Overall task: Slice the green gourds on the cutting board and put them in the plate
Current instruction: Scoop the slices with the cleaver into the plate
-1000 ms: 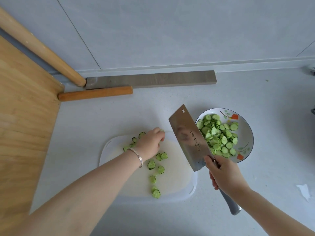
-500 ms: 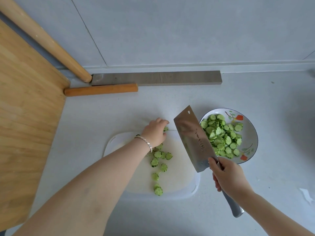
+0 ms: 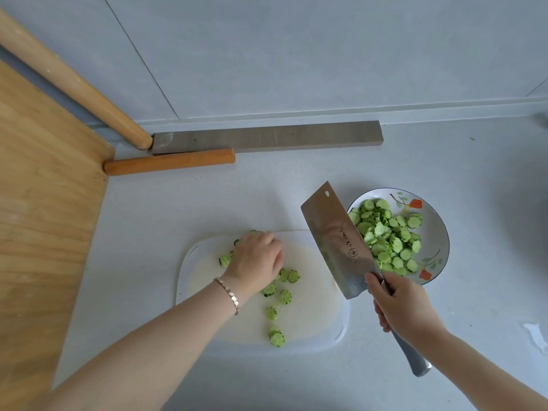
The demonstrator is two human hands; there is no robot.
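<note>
Several green gourd slices [image 3: 281, 295] lie scattered on the white cutting board [image 3: 314, 318]. My left hand [image 3: 255, 259] is cupped palm-down over slices at the board's far left; its fingertips are hidden, so a grip cannot be judged. My right hand [image 3: 400, 304] grips the grey handle of a cleaver [image 3: 338, 241]. The blade is raised and tilted, between the board's right side and the plate. The flowered plate [image 3: 436, 232] stands right of the board, heaped with gourd slices [image 3: 385, 235].
A wooden board [image 3: 44, 218] fills the left side. Two wooden rolling pins [image 3: 169, 163] and a grey bar [image 3: 267, 137] lie along the back wall. White scraps [image 3: 536, 336] lie on the counter at far right.
My left hand reached to the board's far edge, then drew back toward me over the slices. The cleaver has stayed raised beside the plate.
</note>
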